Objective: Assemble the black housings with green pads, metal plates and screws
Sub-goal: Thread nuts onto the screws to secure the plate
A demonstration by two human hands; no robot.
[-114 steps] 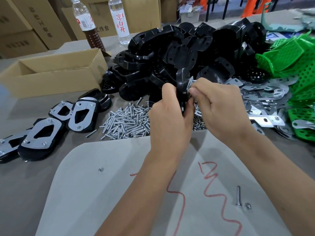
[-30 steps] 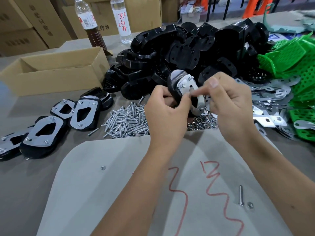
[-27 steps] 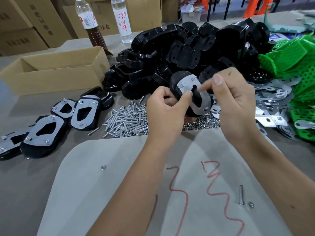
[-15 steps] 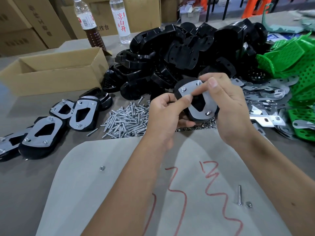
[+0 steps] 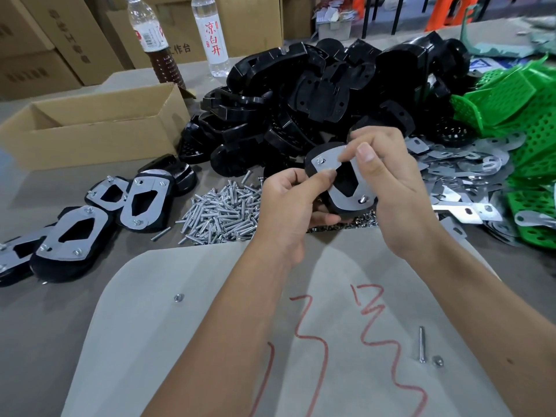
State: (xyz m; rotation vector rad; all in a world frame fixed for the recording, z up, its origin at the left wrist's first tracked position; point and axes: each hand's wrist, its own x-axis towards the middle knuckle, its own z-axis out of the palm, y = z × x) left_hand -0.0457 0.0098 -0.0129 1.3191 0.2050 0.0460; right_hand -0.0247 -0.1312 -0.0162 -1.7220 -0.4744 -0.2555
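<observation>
A person's left hand (image 5: 288, 203) grips a black housing (image 5: 343, 182) from below, thumb pressed on its metal plate (image 5: 334, 164), held above the heap of screws (image 5: 222, 210). The right hand (image 5: 388, 176) pinches the plate's upper edge; its fingers hide that corner and whatever they may hold. Two fasteners show on the plate. Finished housings (image 5: 99, 212) at left are partly cut off by the frame edge.
</observation>
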